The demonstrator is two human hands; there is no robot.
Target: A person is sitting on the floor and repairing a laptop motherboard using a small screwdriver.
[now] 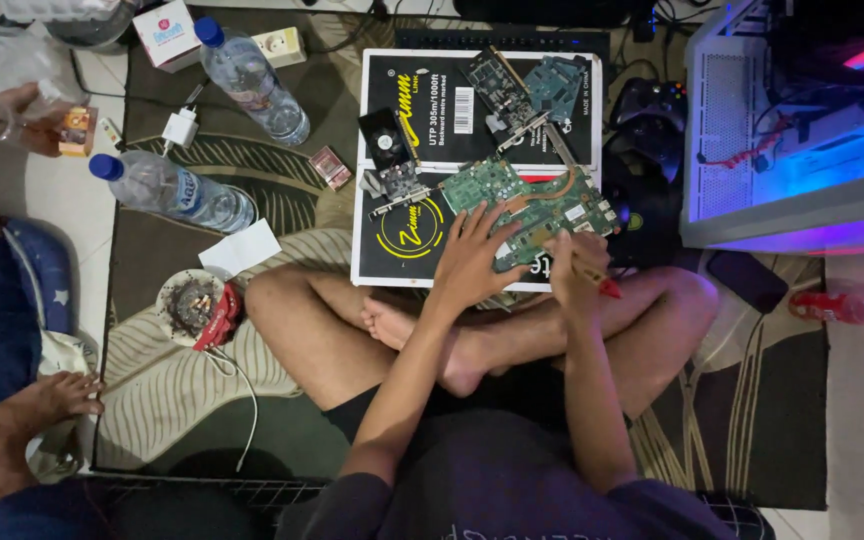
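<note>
- The green circuit board [527,205] lies on a black cardboard box [422,240] just in front of the person's crossed legs.
- The left hand [472,255] rests flat on the board's near edge, fingers spread, pinning it down without gripping.
- The right hand [574,262] is clenched around a red-handled screwdriver [604,285], its tip on the board.
- By the look of it, screw work on the board is under way; the next move calls for a steady board and an upright tool.
- Smaller boards [512,85] and a little fan [385,140] lie farther back on the box.
- Two plastic bottles [252,85], apparently of clear water, lie on the rug at left.
- A round ashtray [192,305] holds ash.
</note>
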